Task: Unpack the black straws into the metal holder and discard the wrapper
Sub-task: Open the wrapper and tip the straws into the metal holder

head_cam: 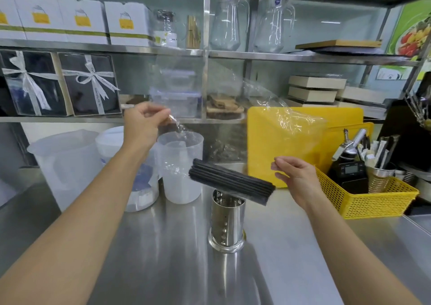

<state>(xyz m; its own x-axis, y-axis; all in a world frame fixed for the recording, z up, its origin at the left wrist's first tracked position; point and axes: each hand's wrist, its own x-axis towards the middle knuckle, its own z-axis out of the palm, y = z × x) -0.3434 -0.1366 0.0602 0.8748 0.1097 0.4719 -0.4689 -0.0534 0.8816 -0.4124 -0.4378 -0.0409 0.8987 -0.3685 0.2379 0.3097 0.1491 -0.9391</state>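
wrapper point(286, 123) is pinched at one end by the left hand point(142, 123) and at the other by the fingertips of the right hand point(296, 176), so that the clear film is stretched between them above the tabletop point(151, 258). the black straws point(231, 181) lie as a tilted bundle at the film's lower edge, near the right hand and just over the mouth of the metal holder point(227, 223); whether they are gripped or merely cradled cannot be told. the unpacking step is judged to be in hand. next, the bundle must be tipped upright and guided into the holder, then the film carried off for discarding; no bin is seen.
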